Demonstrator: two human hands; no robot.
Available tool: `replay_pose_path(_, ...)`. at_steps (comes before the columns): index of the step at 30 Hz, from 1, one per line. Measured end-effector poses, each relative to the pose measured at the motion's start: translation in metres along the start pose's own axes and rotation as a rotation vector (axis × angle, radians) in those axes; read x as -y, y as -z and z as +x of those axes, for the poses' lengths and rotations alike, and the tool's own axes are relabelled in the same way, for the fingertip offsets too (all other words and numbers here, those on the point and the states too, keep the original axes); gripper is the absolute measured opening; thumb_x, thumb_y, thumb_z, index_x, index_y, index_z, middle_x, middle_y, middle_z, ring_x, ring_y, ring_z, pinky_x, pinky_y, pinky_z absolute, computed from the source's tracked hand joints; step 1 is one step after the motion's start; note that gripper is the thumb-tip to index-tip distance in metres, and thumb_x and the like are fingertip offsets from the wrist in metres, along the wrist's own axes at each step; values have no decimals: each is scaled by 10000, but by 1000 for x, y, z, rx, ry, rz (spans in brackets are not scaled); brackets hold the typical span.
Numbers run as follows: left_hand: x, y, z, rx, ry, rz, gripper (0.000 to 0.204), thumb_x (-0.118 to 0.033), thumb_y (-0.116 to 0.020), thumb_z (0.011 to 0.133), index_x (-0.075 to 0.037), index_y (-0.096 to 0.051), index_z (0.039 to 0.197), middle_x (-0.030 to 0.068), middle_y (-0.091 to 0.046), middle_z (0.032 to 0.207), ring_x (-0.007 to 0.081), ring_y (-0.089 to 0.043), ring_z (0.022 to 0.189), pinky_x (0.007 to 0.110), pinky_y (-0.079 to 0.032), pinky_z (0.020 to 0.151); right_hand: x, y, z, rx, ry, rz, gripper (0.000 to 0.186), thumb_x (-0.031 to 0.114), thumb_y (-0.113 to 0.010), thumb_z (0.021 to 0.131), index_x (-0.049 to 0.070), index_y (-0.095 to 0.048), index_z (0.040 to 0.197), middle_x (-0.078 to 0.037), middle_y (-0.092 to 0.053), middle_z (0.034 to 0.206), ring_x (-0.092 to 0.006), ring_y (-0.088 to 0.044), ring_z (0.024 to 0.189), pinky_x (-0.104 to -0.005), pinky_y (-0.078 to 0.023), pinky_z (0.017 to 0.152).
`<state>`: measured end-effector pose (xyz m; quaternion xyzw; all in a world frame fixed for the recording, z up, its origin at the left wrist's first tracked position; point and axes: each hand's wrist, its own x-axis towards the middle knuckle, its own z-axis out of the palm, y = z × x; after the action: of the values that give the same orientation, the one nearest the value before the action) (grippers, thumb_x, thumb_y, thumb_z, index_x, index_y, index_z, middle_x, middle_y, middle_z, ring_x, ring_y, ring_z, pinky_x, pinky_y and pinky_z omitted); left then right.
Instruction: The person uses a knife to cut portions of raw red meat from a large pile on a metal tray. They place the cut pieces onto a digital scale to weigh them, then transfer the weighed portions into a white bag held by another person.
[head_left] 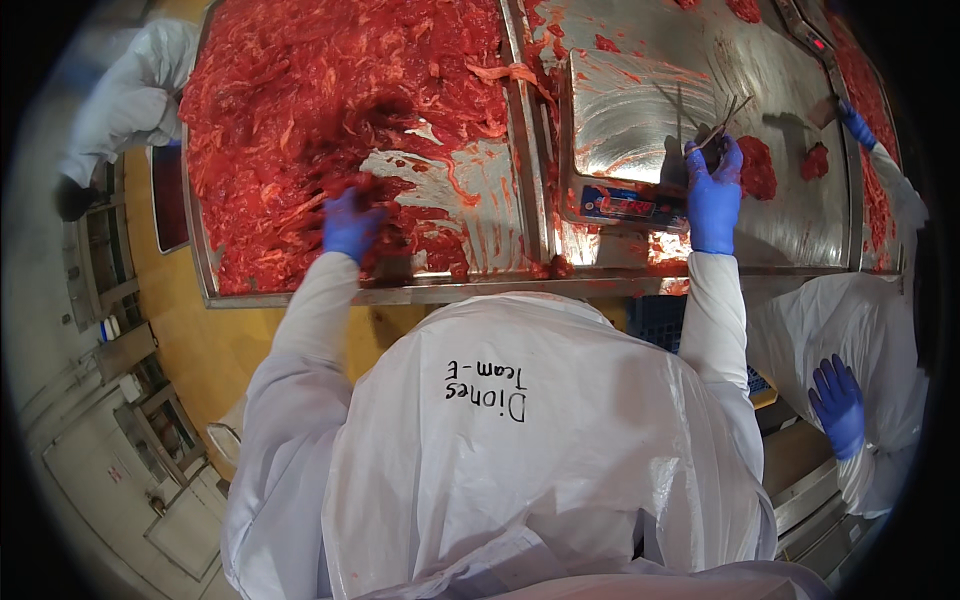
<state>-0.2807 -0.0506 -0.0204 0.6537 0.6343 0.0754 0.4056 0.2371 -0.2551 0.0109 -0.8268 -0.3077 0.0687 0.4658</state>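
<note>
My left hand [350, 225], in a blue glove, reaches into a wide heap of shredded red meat [330, 100] in a steel tray [490, 205]. Its fingers are blurred by motion and partly lost against the meat, so their grip cannot be made out. My right hand [714, 205], also gloved in blue, is closed around thin metal tweezers [722, 125], whose two prongs point away from me, apart at the tips. Those prongs hover by the right edge of a weighing scale [625, 110] with a meat-smeared steel plate. A flat piece of red meat [757, 168] lies just right of that hand.
A raised steel divider [532, 150] separates the tray from the scale's table. A smaller meat lump [815, 161] lies further right. Co-workers flank me: a white sleeve [135, 95] at left, and blue-gloved hands [838, 405] at right. A blue crate [655, 322] sits below the table edge.
</note>
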Motion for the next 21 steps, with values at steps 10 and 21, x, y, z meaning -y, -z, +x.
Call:
replay_pose_path(10,-152,-143,46,204,-777,3,357,23,-619,844,-22,-634,1198,191,-627,1114,347,-670,920,439,-586,779,58,30,-56,72,250,68,537,230,-759,959,17,-570,1414,-164,-691,1285,-277,-668,1156,-404,-522,1005)
replay_pose_path(21,-216,-112,52,291,-1066,443,324,-132,-605,989,-36,-612,1298,215,-636,1221,407,-621,1140,448,-502,1073,-17,28,-159,550,141,-213,381,217,-718,894,41,-677,1229,-181,-740,1001,-376,-716,938,-472,-574,837)
